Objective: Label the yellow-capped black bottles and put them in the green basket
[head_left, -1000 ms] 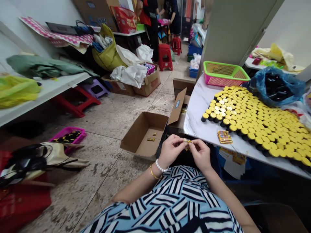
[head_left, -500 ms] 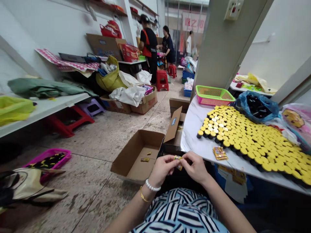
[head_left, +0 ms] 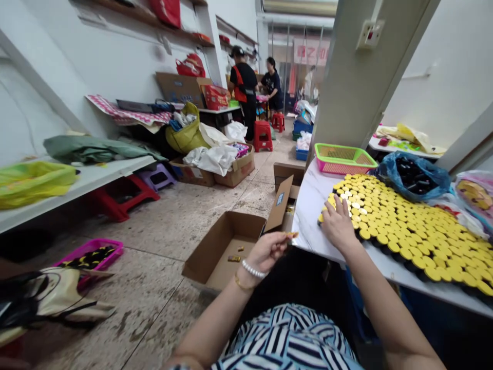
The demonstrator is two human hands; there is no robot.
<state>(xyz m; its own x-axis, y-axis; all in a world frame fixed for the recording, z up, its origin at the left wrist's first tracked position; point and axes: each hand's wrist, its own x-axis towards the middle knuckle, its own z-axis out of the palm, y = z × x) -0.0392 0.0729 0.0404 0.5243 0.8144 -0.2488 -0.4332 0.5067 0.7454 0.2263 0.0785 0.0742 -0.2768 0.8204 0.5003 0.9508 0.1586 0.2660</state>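
Observation:
Between the fingertips of my left hand (head_left: 269,251) is a small yellow wrapper (head_left: 291,235), held near the table's left edge. My right hand (head_left: 338,222) reaches over the marble-patterned table (head_left: 308,205), its fingers spread at the left edge of the yellow-capped black pieces (head_left: 408,231). Whether its fingertips touch a cap cannot be made out. Below and left of my left hand stands an open cardboard box (head_left: 208,252) with a few small packets (head_left: 234,258) on its bottom.
A green and pink basket (head_left: 344,159) and a blue bag of black pieces (head_left: 414,174) stand at the table's back. A second carton (head_left: 279,205) adjoins the table. Two people stand in the background by red stools (head_left: 263,136); a pink basket (head_left: 90,257) is at left.
My right hand has left the small packet and moved up and right to the yellow caps. My left hand keeps hold of the wrapper. The view has shifted slightly.

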